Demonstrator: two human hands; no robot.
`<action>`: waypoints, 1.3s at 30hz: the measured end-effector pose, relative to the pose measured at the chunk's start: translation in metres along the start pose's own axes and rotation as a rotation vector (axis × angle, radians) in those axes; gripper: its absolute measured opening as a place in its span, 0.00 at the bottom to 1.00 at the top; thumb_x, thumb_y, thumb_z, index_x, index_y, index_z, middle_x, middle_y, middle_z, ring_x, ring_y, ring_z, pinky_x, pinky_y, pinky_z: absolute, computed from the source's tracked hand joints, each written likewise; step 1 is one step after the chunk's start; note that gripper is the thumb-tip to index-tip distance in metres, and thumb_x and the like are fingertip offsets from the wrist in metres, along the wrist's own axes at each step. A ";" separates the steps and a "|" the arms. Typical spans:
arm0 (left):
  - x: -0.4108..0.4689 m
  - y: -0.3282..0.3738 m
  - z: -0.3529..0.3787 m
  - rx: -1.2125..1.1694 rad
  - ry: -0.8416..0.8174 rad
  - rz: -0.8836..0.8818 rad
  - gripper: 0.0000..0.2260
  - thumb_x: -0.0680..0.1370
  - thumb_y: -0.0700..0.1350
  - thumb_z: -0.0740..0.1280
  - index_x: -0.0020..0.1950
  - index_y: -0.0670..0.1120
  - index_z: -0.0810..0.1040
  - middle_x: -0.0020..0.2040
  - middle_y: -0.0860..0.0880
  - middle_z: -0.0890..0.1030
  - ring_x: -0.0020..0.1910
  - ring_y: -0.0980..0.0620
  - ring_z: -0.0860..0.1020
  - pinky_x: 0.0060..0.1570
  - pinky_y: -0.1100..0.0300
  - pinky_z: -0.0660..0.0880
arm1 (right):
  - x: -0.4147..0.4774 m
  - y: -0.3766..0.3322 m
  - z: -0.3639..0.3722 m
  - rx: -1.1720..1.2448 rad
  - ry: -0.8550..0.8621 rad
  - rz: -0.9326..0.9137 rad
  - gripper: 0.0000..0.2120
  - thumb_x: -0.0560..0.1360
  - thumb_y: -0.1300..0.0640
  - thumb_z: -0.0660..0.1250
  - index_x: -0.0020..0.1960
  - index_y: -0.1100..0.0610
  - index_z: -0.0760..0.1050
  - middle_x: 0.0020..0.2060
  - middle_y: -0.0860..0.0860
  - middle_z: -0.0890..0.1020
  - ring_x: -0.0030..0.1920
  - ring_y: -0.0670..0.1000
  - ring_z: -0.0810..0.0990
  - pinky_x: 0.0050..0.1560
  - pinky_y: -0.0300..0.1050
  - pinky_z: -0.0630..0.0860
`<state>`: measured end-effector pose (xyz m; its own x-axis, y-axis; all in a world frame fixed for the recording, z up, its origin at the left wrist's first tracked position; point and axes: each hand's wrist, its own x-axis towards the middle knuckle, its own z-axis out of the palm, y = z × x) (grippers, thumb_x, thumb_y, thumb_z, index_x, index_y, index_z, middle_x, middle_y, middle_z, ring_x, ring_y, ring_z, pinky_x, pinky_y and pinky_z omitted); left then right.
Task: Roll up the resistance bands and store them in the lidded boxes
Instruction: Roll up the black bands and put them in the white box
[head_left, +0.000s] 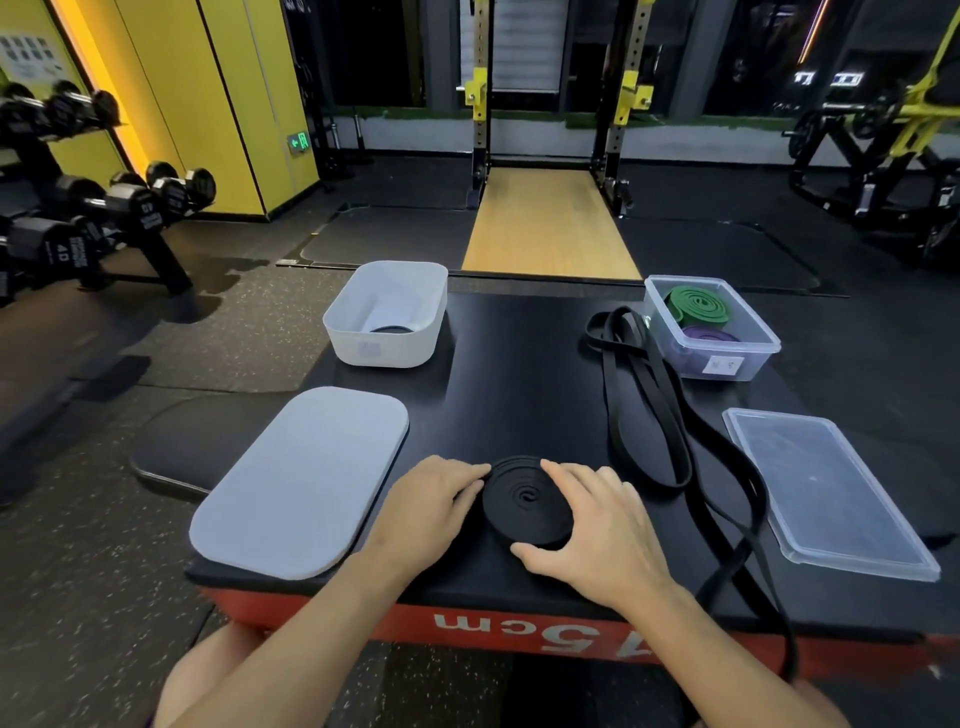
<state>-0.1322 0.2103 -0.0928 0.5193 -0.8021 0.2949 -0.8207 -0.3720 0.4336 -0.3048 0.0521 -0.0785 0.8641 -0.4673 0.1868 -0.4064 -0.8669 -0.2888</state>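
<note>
A black resistance band rolled into a flat coil (525, 499) lies on the black box top near its front edge. My left hand (431, 506) touches the coil's left rim with its fingertips. My right hand (597, 525) curls round the coil's right side, thumb at the front, fingers at the back. Loose black bands (641, 395) lie unrolled to the right, one trailing over the front edge. A white opaque box (387, 343) stands at the back left with a dark roll inside. The clear box (748, 358) at the back right holds a green roll (696, 306) and a purple roll (709, 338).
The white lid (301, 483) lies flat at the front left and a clear lid (826, 488) at the right. The box top (519, 374) is a red-sided plyo box. A dumbbell rack (104, 208) stands left, and a squat rack (550, 104) stands behind.
</note>
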 end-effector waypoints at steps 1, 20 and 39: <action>-0.003 0.003 0.004 0.006 0.000 -0.003 0.15 0.86 0.48 0.63 0.72 0.50 0.80 0.62 0.54 0.84 0.61 0.51 0.78 0.62 0.59 0.73 | 0.000 0.000 0.001 -0.018 0.004 0.003 0.49 0.63 0.20 0.62 0.78 0.44 0.65 0.69 0.37 0.72 0.64 0.44 0.69 0.68 0.45 0.67; -0.007 0.021 0.003 -0.071 0.013 -0.112 0.16 0.86 0.51 0.62 0.73 0.52 0.78 0.65 0.57 0.82 0.64 0.57 0.76 0.61 0.71 0.63 | 0.030 0.003 -0.005 -0.031 -0.297 -0.250 0.55 0.68 0.18 0.58 0.84 0.44 0.43 0.83 0.39 0.46 0.82 0.43 0.43 0.82 0.50 0.48; -0.002 0.037 0.002 -0.457 0.142 -0.514 0.07 0.81 0.47 0.72 0.57 0.51 0.88 0.50 0.58 0.86 0.49 0.59 0.84 0.55 0.64 0.79 | 0.021 -0.008 0.005 -0.019 -0.229 -0.051 0.50 0.74 0.26 0.60 0.84 0.48 0.44 0.83 0.48 0.46 0.82 0.52 0.44 0.82 0.55 0.49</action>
<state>-0.1644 0.1974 -0.0795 0.8665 -0.4966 0.0514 -0.2964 -0.4288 0.8534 -0.2814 0.0502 -0.0767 0.9277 -0.3729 -0.0176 -0.3638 -0.8927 -0.2660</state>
